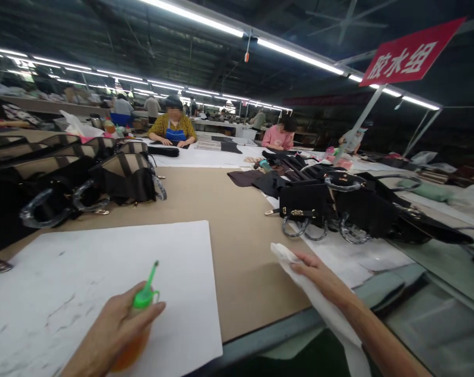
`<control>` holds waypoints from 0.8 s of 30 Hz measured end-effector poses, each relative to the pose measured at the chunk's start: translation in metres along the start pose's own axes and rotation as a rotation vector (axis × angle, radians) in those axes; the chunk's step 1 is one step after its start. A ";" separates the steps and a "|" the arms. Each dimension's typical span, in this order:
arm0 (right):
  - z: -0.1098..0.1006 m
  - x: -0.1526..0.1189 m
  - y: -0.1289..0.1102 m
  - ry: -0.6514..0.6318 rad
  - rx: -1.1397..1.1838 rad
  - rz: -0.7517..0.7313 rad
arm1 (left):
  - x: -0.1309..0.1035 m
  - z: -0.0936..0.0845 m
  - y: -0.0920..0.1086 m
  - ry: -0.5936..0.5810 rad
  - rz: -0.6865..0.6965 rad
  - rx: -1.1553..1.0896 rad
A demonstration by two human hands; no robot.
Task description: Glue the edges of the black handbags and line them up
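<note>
From where I stand, the left grip (114, 319) is wrapped around a squeeze bottle (143, 299), its green nozzle (152, 276) pointing up above the white sheet (182, 251) spread over the near left of the brown tabletop (185, 193). The right grip (311, 269) is pinching a white strip (317, 298) near its top end, paper or cloth, I can't tell which; the rest trails past the tabletop's near edge, beside the forearm. Bottle and strip are well apart, and neither touches a bag, so I take this to be a moment between steps.

The black-and-beige handbags (127, 180) on the left look assembled, grouped close together, with clear plastic around their handles. The black handbags (305, 199) heaped on the right look about as far along. Flat dark pieces (244, 178) lie loose next to that heap, so some work seems left, though how much I can't say.

As for containers, the bottle shows orange low down, either its contents or its tint, and the grip hides any fill level. Whatever the handbags hold is out of sight from here
</note>
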State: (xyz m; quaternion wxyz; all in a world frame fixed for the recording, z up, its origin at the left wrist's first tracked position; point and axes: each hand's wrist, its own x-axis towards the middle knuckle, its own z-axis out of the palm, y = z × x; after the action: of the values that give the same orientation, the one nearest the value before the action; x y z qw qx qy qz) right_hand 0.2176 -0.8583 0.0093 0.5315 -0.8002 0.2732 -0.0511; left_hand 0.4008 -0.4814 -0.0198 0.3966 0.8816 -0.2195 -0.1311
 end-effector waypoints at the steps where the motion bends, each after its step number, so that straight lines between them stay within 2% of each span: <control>1: 0.016 -0.001 -0.005 -0.017 0.064 0.000 | -0.004 0.001 0.013 -0.123 0.027 -0.001; 2: 0.032 -0.002 -0.009 -0.041 0.126 0.001 | -0.008 0.001 0.025 -0.222 0.044 0.015; 4: 0.060 -0.002 -0.020 -0.106 0.242 0.003 | -0.017 0.000 0.044 -0.304 0.047 0.081; 7: 0.095 -0.004 -0.041 -0.216 0.362 -0.002 | -0.028 -0.002 0.057 -0.311 0.052 0.162; 12: 0.131 -0.020 -0.072 -0.342 0.416 -0.041 | -0.039 -0.006 0.056 -0.289 0.020 0.228; 16: 0.147 -0.035 -0.086 -0.416 0.197 -0.117 | -0.044 -0.013 0.054 -0.280 0.015 0.218; 19: 0.158 -0.046 -0.091 -0.389 0.021 -0.169 | -0.048 -0.016 0.052 -0.285 0.000 0.212; 21: 0.163 -0.052 -0.093 -0.362 -0.076 -0.277 | -0.049 -0.017 0.048 -0.285 -0.012 0.212; 24: 0.168 -0.055 -0.097 -0.415 -0.251 -0.496 | -0.051 -0.020 0.041 -0.313 -0.027 0.150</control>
State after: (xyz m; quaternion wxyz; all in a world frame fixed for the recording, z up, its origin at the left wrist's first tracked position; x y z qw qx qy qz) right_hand 0.2704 -0.6650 0.0337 0.4446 -0.8947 -0.0394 0.0191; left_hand 0.3528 -0.4673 0.0274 0.2888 0.8806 -0.2757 -0.2553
